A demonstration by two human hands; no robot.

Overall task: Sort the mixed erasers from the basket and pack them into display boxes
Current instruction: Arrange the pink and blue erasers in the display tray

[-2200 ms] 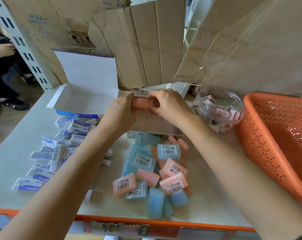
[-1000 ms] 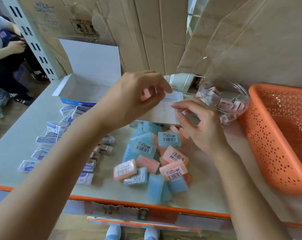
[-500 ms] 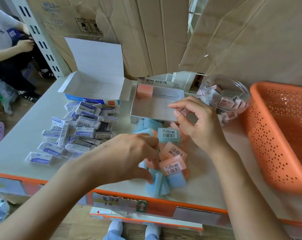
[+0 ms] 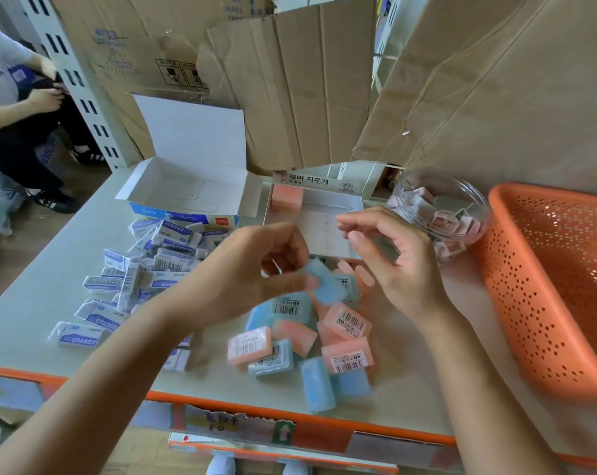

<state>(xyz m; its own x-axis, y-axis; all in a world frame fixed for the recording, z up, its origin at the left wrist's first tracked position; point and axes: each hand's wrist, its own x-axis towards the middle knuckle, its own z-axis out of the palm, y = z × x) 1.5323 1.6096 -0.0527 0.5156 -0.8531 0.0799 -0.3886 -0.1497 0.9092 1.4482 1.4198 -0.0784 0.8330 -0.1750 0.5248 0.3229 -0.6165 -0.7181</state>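
Left hand (image 4: 252, 272) pinches a blurred, seemingly label-less pale-blue eraser (image 4: 326, 284); right hand (image 4: 401, 265) hovers loosely open, empty.

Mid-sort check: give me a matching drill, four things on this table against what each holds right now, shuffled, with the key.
Things:
1. left hand
2. display box
3. clear bowl
4. orange basket

Holds:
a. small pinkish erasers
b. no erasers visible inside
c. one pink eraser, far left corner
d. a blue eraser, gripped

Pairs: 1-d, 2-c, 3-a, 4-b
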